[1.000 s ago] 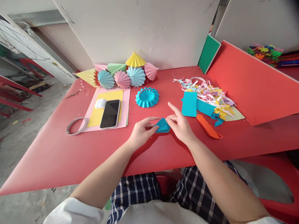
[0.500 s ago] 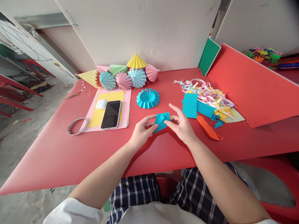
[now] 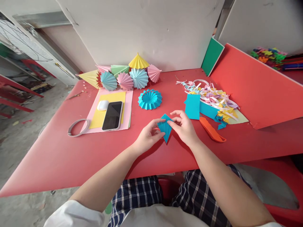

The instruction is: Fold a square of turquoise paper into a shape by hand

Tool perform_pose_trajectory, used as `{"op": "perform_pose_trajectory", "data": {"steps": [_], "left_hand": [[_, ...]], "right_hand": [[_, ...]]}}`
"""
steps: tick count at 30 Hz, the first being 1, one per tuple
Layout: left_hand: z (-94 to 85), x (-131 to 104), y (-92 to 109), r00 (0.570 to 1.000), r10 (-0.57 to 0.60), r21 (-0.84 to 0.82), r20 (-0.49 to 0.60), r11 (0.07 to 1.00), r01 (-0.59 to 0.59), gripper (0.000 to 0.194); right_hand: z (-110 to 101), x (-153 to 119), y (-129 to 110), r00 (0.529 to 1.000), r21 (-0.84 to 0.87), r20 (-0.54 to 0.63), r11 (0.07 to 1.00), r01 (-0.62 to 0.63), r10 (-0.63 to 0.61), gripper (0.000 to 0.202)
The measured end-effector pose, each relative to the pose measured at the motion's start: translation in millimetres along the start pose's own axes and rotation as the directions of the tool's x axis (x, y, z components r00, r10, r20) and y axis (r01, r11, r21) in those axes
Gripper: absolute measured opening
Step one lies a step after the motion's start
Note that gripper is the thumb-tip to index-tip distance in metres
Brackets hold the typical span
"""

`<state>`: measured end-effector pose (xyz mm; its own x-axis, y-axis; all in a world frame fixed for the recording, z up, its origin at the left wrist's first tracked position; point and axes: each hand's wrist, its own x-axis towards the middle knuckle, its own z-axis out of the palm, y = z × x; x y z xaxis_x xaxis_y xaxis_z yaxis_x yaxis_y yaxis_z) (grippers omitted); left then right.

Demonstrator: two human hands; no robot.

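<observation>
Between my hands, over the red table [image 3: 99, 164], is a small piece of folded blue paper [image 3: 166, 130], kite-shaped with a point toward me and creases on its face. My left hand [image 3: 149, 134] pinches its left edge, thumb low and fingers above. My right hand [image 3: 183, 124] is closed on its upper right, thumb and fingers pressed on the paper. Just beyond lies a pleated blue paper ring [image 3: 150, 99]. Right of my right hand are a flat blue paper rectangle [image 3: 192, 107] and an orange comb-like tool [image 3: 210, 130].
Pleated paper cones [image 3: 124, 75] stand along the back wall. At left lie a phone [image 3: 113, 116], a white earbud case [image 3: 103, 105], yellow and pink sheets [image 3: 94, 118] and a grey ring-shaped band [image 3: 78, 127]. Paper scraps [image 3: 213, 97] pile up at right beside a leaning red board [image 3: 255, 88].
The folded blue paper has turned, so a corner now points toward me instead of a flat edge. My right fingers have come down onto its upper edge; my left grip has shifted.
</observation>
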<state>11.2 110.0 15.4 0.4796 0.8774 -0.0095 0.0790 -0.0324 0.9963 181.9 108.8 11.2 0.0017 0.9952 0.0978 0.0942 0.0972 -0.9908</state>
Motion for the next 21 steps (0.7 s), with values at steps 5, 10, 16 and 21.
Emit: {"op": "perform_pose_trajectory", "data": {"steps": [5, 10, 16, 21], "left_hand": [[-2.1, 0.6, 1.6, 1.0, -0.011, -0.005, 0.005, 1.0, 0.011, 0.05], [-2.5, 1.0, 5.0, 0.999, -0.044, -0.07, 0.008, 0.997, 0.044, 0.041], [-2.1, 1.8, 5.6, 0.999, -0.043, -0.1, -0.007, 0.994, 0.042, 0.041], [-3.5, 3.4, 3.5, 0.996, 0.001, -0.102, -0.093, 0.995, -0.011, 0.038]], "right_hand": [[-0.4, 0.4, 0.4, 0.999, -0.084, 0.032, 0.995, 0.047, -0.044, 0.01], [-0.2, -0.6, 1.5, 0.996, -0.117, 0.07, 0.991, 0.061, -0.053, 0.014], [-0.5, -1.8, -0.9, 0.994, -0.131, 0.087, 0.989, 0.074, -0.063, 0.014], [1.7, -3.5, 0.1, 0.99, -0.082, 0.134, 0.995, 0.055, -0.044, 0.023]]}}
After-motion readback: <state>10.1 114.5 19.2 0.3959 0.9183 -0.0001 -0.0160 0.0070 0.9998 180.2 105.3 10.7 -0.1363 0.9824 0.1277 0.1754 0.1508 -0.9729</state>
